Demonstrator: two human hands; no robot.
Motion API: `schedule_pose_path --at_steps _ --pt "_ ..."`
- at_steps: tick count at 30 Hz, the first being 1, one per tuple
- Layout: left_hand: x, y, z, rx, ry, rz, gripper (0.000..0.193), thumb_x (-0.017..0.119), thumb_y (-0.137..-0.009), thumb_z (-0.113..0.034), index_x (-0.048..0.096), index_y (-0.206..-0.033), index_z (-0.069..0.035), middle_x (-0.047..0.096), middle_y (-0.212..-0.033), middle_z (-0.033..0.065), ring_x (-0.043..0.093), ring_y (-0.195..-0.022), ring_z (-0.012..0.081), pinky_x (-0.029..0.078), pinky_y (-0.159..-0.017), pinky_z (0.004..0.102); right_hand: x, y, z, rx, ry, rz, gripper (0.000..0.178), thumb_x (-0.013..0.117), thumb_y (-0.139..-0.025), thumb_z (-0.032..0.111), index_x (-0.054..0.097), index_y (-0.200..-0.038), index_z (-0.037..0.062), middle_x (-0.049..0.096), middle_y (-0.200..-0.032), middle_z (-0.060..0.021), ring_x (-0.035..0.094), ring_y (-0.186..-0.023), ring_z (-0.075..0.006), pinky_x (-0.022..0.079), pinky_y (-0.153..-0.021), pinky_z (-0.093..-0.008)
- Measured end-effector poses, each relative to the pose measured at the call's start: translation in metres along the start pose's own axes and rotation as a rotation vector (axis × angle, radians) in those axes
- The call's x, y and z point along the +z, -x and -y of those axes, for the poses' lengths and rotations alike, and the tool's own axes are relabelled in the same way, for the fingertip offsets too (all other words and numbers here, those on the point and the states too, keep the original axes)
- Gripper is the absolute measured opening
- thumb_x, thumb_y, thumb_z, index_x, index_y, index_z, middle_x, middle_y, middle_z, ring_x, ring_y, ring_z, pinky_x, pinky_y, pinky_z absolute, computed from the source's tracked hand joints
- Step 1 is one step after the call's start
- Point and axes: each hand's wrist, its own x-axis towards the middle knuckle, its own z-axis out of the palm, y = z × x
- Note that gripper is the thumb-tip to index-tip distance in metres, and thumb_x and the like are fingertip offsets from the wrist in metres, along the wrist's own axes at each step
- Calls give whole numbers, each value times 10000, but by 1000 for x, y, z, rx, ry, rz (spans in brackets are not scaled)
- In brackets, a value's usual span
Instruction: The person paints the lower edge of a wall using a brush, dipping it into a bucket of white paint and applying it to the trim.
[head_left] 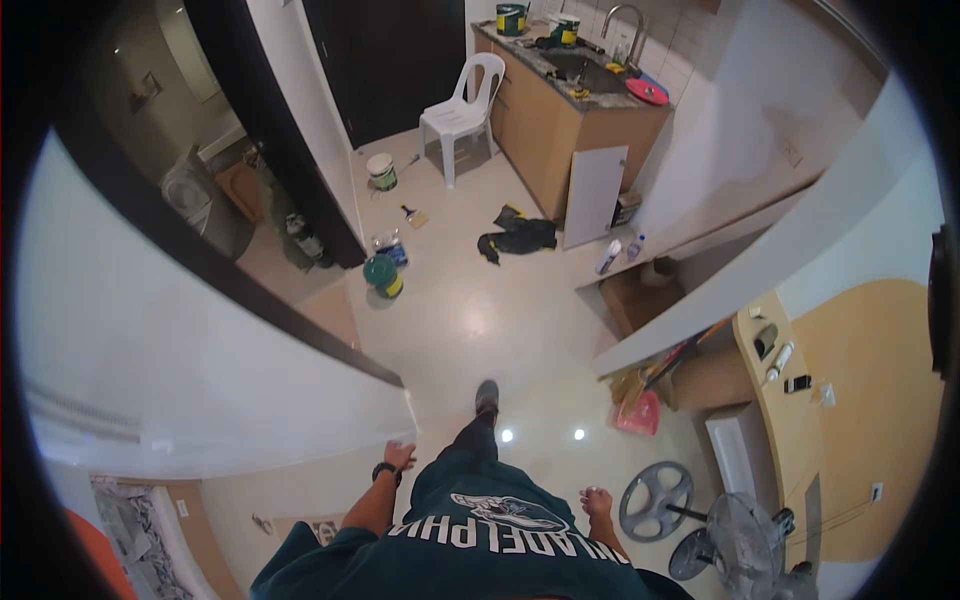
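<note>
My left hand (401,456), with a dark watch (385,468) on its wrist, hangs beside my body near the wall edge. Its fingers are apart and nothing is in them. My right hand (596,499) is on the other side, between my dark green shirt (480,540) and a grey round fan base (655,500). Its fingers look loosely curled in, and I see nothing in them. Neither hand touches an object. One shoe (487,396) is out in front on the glossy floor (470,330).
Ahead stand a green lidded bucket (381,272), a white bucket (381,172), a paintbrush (414,215) and a dark cloth (520,238). Beyond are a white plastic chair (465,115) and a sink counter (545,130). At right are a pink dustpan (638,412), a fan (742,545) and a wooden desk (790,430).
</note>
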Motion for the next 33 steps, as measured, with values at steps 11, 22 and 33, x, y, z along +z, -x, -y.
schedule_pose_path --at_steps 11,22,33 --pt "29 -93 -193 -231 29 -91 513 692 -896 -227 428 -1271 2 579 -1076 170 676 -868 314 613 -615 427 88 -134 296 -440 258 7 361 639 -944 367 702 -966 12 657 -746 -67 587 -592 -134 496 -533 -279" --pt "189 -218 -474 45 291 -45 391 674 -926 -287 473 -1214 -115 546 -1129 106 664 -862 289 589 -666 441 209 -292 552 -271 -111 39 377 669 -944 229 549 -1259 59 671 -873 -49 636 -744 -130 506 -607 -282" --pt "262 -273 -548 -219 366 -221 460 684 -920 -279 499 -1288 -74 617 -1098 119 675 -814 262 584 -644 424 383 -427 964 -932 351 266 423 677 -952 157 536 -1313 -11 629 -1002 -57 589 -877 -107 478 -781 -262"
